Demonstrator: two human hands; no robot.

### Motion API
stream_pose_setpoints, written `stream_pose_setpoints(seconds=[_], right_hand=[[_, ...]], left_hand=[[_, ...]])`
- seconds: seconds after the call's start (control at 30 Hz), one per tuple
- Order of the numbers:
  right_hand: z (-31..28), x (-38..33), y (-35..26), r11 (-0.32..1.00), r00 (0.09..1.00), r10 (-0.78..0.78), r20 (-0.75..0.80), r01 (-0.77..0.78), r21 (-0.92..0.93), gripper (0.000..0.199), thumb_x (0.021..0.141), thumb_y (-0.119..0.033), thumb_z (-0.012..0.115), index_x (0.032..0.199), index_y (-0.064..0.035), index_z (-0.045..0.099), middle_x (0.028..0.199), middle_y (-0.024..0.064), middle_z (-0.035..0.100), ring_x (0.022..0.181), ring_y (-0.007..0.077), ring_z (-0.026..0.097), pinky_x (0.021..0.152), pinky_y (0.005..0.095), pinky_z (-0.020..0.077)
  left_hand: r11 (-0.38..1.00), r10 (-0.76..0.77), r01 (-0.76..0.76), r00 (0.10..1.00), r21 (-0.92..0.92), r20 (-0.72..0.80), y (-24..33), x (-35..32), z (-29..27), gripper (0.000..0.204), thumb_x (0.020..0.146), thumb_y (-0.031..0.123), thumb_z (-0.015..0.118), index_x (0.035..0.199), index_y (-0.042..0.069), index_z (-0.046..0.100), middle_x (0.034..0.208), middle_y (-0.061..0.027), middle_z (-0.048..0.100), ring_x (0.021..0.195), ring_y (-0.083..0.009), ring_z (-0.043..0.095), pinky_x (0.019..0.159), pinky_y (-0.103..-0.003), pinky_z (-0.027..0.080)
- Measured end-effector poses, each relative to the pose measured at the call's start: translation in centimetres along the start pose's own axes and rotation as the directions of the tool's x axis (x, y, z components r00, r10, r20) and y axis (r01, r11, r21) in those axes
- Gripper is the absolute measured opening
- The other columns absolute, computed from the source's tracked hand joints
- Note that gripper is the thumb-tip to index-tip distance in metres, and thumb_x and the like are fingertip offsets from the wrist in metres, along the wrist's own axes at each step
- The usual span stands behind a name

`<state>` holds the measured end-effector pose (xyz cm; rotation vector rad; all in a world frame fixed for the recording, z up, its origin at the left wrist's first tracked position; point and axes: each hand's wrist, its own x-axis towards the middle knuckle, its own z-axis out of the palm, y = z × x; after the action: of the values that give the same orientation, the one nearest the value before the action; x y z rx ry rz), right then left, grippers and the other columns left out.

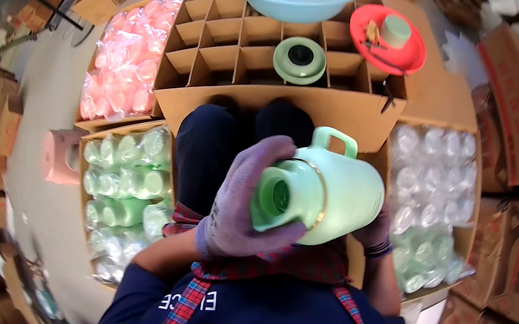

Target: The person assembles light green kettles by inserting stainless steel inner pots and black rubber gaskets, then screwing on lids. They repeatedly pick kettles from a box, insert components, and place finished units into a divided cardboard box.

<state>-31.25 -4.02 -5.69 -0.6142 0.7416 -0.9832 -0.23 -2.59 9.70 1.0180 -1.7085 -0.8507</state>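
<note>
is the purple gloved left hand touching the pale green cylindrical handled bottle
Touching: in the head view, the left hand curls around the bottle near its open mouth.

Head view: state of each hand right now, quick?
Left hand: holding the mint-green handled jug around its open-mouth end.
Right hand: at the jug's base, mostly hidden behind it; grip can't be made out.

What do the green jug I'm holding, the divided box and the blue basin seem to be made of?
Green jug: satin plastic or coated metal; its soft sheen leaves that open. Divided box: matte cardboard, judging by its thin brown walls. Blue basin: probably plastic, slightly glossy, with a smooth rim.
</note>
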Motion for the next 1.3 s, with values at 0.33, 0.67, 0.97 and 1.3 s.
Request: stream_pose_setpoints(seconds=[0.33,0.67,0.97,1.3], right_hand=[[4.0,4.0,0.3,0.94,0.991,0.072,0.115,-0.106,0.325,0.049,0.095,-0.017,0.066,0.14,-0.0012,0.053,0.135,0.0126,0.063,0.119,0.0246,0.064,0.099,0.0378,0.0531],[3.9,3.9,-0.6,0.961,0.999,-0.043,0.009,0.044,-0.274,0.049,0.097,-0.026,0.063,0.138,-0.0003,0.055,0.136,0.014,0.062,0.12,0.025,0.063,0.099,0.0369,0.0524],[12.0,10.1,-13.8,0.654,0.823,0.228,0.52,0.266,-0.708,0.052,0.097,-0.038,0.062,0.13,0.0023,0.061,0.133,0.0186,0.063,0.12,0.0272,0.064,0.097,0.0373,0.0521],[25.2,18.4,-7.3,0.078,0.549,0.523,0.652,0.731,-0.677,0.043,0.094,-0.041,0.058,0.086,-0.0011,0.07,0.074,0.0197,0.068,0.076,0.0384,0.068,0.071,0.0456,0.0533]], left_hand=[[0.963,0.26,-0.257,0.965,-0.08,0.03,2.5,3.0,1.2,0.089,0.074,0.019,0.089,0.145,-0.006,0.042,0.138,-0.0225,0.054,0.126,-0.039,0.056,0.105,-0.044,0.047],[0.968,0.244,-0.249,0.961,-0.027,-0.128,1.1,2.0,0.0,0.086,0.073,0.021,0.089,0.143,-0.004,0.046,0.137,-0.0231,0.055,0.124,-0.0385,0.057,0.104,-0.044,0.048],[0.85,-0.526,0.526,0.849,-0.02,-0.037,-8.1,-10.9,-0.2,0.052,0.102,0.028,0.052,0.144,-0.001,0.043,0.119,-0.0319,0.063,0.11,-0.046,0.064,0.095,-0.047,0.051],[0.891,-0.415,0.452,0.844,0.032,-0.34,-5.8,-3.5,-9.5,0.022,0.092,0.002,0.064,0.112,-0.005,0.069,0.097,-0.013,0.074,0.089,-0.0152,0.069,0.076,-0.028,0.055]])
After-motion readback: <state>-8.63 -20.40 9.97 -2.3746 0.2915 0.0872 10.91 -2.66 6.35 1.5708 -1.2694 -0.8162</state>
